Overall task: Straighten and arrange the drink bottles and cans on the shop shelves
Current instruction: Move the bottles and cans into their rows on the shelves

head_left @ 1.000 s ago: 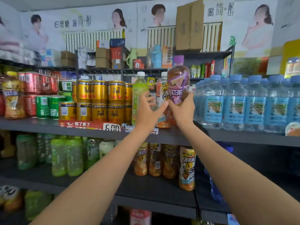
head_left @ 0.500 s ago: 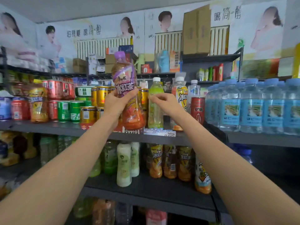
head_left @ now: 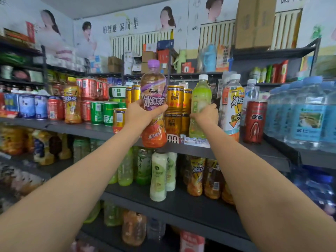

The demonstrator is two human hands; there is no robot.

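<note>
The bottom shelf's bottles are blurred past reading, and the gold cans (head_left: 175, 110) stacked on the upper shelf (head_left: 258, 151) are half hidden behind the hands. The left hand (head_left: 141, 115) wraps its fingers round the waist of a purple-capped iced tea bottle (head_left: 153, 104), held upright in front of the shelf edge (its base overlaps the price strip). The right hand (head_left: 206, 114) grips the green drink bottle (head_left: 200, 106) at mid-height, standing beside the cans.
</note>
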